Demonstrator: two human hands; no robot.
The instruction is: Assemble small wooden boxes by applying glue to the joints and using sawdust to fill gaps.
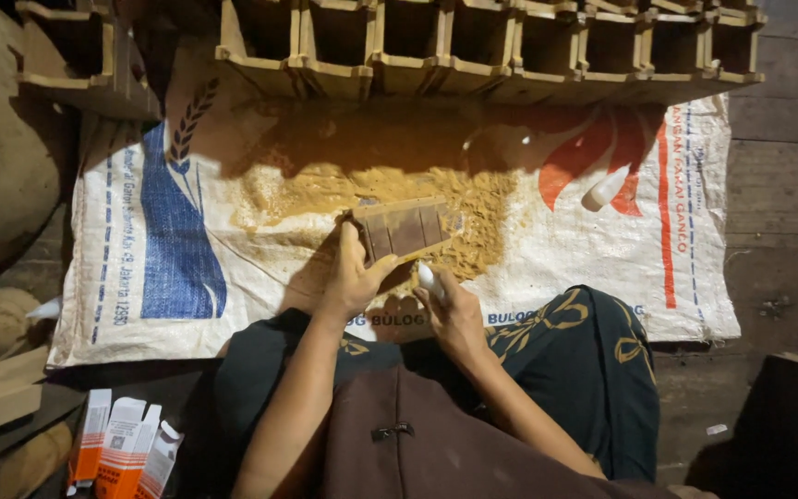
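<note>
sack: your white woven bag (602, 249), blue and red-orange print, flat under the sawdust
cartons: small orange-white boxes (122, 448), by your left knee

left hand (355, 277) gripping wooden block (402, 228), sawdust (390, 189)

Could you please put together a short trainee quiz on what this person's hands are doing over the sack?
1. True or false: the left hand holds the brown wooden block.
2. What does the right hand grip? A) a small white object B) a hammer C) a brush
3. What lies spread on the woven sack beneath the block?

Key: 1. True. 2. A. 3. Yellowish sawdust.
</note>
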